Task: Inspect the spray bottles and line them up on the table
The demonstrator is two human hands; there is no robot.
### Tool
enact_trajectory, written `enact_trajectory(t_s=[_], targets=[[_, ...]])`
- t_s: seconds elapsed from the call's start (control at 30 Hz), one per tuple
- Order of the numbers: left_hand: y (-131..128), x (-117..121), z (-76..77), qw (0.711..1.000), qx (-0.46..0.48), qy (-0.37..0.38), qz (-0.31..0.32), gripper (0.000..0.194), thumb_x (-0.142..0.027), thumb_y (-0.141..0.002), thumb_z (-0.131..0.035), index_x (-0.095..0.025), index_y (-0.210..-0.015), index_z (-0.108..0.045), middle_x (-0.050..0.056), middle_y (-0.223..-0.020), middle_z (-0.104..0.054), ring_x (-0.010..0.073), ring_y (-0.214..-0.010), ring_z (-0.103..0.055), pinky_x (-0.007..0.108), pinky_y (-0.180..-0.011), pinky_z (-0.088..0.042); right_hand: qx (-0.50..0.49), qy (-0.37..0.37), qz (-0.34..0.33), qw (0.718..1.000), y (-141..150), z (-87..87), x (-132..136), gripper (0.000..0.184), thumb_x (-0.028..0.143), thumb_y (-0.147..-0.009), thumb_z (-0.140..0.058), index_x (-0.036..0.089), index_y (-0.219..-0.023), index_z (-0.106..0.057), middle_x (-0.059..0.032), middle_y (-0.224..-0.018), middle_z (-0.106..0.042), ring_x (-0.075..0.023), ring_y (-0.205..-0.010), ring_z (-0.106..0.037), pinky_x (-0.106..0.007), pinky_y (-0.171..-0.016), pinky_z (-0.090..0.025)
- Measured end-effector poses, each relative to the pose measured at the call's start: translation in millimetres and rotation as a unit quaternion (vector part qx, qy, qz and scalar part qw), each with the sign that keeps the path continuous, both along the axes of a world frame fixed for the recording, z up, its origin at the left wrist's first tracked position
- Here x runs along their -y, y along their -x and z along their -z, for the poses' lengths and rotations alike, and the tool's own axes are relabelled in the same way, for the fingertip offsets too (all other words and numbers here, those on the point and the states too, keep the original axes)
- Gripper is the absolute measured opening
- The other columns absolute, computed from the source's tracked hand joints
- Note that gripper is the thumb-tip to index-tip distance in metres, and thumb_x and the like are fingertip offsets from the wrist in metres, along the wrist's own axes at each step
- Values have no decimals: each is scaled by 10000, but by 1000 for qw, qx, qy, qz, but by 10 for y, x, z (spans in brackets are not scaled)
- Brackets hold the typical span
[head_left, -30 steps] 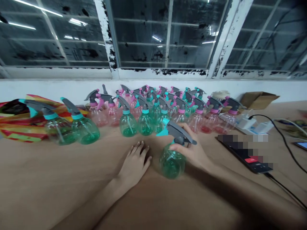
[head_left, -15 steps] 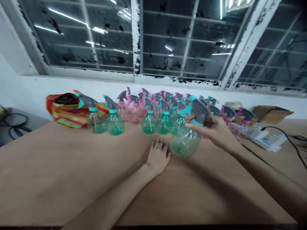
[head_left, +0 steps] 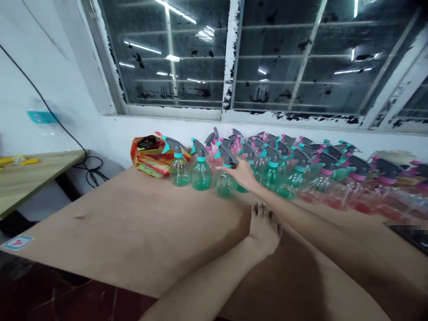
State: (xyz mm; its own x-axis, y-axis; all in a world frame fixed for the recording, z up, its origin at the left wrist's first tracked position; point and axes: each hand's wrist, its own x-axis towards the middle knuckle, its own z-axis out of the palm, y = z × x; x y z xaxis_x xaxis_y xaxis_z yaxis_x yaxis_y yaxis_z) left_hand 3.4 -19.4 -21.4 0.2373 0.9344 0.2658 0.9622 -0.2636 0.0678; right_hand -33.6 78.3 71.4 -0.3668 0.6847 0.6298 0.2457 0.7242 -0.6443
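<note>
My right hand [head_left: 245,174] grips a green spray bottle [head_left: 224,185] by its grey and turquoise trigger head. This bottle is upright at the front of the bottle group, right of two similar green spray bottles [head_left: 201,176]; whether its base touches the table I cannot tell. On the bare wood nearer to me, my left hand [head_left: 265,229] rests with its fingers stretched forward and nothing in it. Behind and right of my right hand stand several green and pink spray bottles [head_left: 272,174], partly hidden by the hand and forearm.
A red and yellow plastic bag [head_left: 150,162] lies at the back left of the wooden table [head_left: 133,232], below the window. Pink spray bottles [head_left: 361,198] crowd the right side. A second table [head_left: 43,174] and a black cable [head_left: 90,167] are at the left.
My right hand has carried the spray bottle leftward, across to the two left green bottles. My left hand stays flat on the table. The view has turned left.
</note>
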Motion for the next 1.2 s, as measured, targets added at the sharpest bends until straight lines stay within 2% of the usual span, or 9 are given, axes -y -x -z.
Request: enact_trajectory(t_s=[0.13, 0.27, 0.47, 0.53, 0.7, 0.87, 0.97, 1.07, 1.2], targets=[[5, -22, 10, 1000, -2, 15, 6, 436, -353, -936, -385, -70, -1218, -560, 182, -1286, -513, 331, -1242, -377, 503, -1034, -268, -29, 40, 8, 999, 174, 151, -279, 445, 527, -680, -642, 128, -875, -670, -45, -710, -660, -200, -674, -575, -292, -624, -423], [19, -41, 17, 1000, 0, 20, 15, 452, -371, -935, -387, -74, -1235, -550, 177, -1287, -511, 335, -1237, -367, 510, -1036, -254, -43, 55, 9, 998, 272, 205, -438, 430, 500, -709, -619, 131, -920, -675, -67, -795, -695, -218, -768, -608, -305, -689, -450], [30, -37, 32, 1000, 10, -5, 21, 432, -356, -919, -414, -82, -1218, -563, 172, -1262, -529, 342, -1201, -397, 521, -1021, -270, -44, 54, 10, 998, 299, 171, -389, 432, 489, -708, -630, 102, -894, -672, -84, -776, -695, -244, -748, -628, -332, -687, -461], [31, -30, 27, 1000, 12, -7, 24, 413, -345, -919, -419, -85, -1198, -577, 170, -1247, -542, 341, -1199, -402, 527, -1020, -274, -49, 47, 2, 998, 273, 172, -337, 451, 471, -691, -662, 104, -952, -649, -91, -834, -702, -251, -796, -638, -340, -720, -471], [33, -21, -5, 1000, 16, -2, 19, 406, -347, -932, -397, -86, -1177, -588, 165, -1225, -560, 333, -1200, -416, 521, -1021, -288, -80, 29, -6, 996, 25, 229, -170, 615, 393, -711, -689, 150, -1233, -476, -139, -1178, -620, -231, -1075, -588, -354, -897, -451], [30, -28, -17, 1000, 17, 7, 5, 419, -358, -915, -439, -76, -1201, -557, 170, -1281, -523, 320, -1239, -399, 486, -1038, -286, -63, -2, 11, 998, -498, 203, -49, 344, 410, -783, -613, 189, -1045, -592, -102, -1077, -650, -213, -986, -621, -354, -805, -505], [31, -29, -17, 1000, 13, 7, -1, 433, -361, -918, -446, -58, -1209, -547, 195, -1330, -476, 321, -1273, -370, 470, -1050, -278, -29, -29, 49, 998, -726, 156, -98, 283, 425, -792, -594, 181, -919, -663, -117, -1065, -630, -247, -1002, -590, -407, -826, -483], [36, -26, -21, 1000, 9, 5, -2, 422, -354, -927, -441, -69, -1222, -540, 190, -1348, -462, 316, -1282, -368, 474, -1053, -279, 15, -45, 69, 997, -758, 147, -199, 282, 431, -784, -606, 197, -911, -699, -119, -1080, -623, -275, -1072, -544, -454, -896, -429], [48, -18, -36, 1000, 15, 8, 3, 414, -339, -923, -456, -74, -1232, -529, 180, -1349, -464, 317, -1287, -363, 478, -1055, -282, 54, -58, 84, 993, -588, 188, -305, 294, 416, -779, -625, 213, -975, -709, -120, -1108, -622, -297, -1163, -481, -464, -964, -362]])
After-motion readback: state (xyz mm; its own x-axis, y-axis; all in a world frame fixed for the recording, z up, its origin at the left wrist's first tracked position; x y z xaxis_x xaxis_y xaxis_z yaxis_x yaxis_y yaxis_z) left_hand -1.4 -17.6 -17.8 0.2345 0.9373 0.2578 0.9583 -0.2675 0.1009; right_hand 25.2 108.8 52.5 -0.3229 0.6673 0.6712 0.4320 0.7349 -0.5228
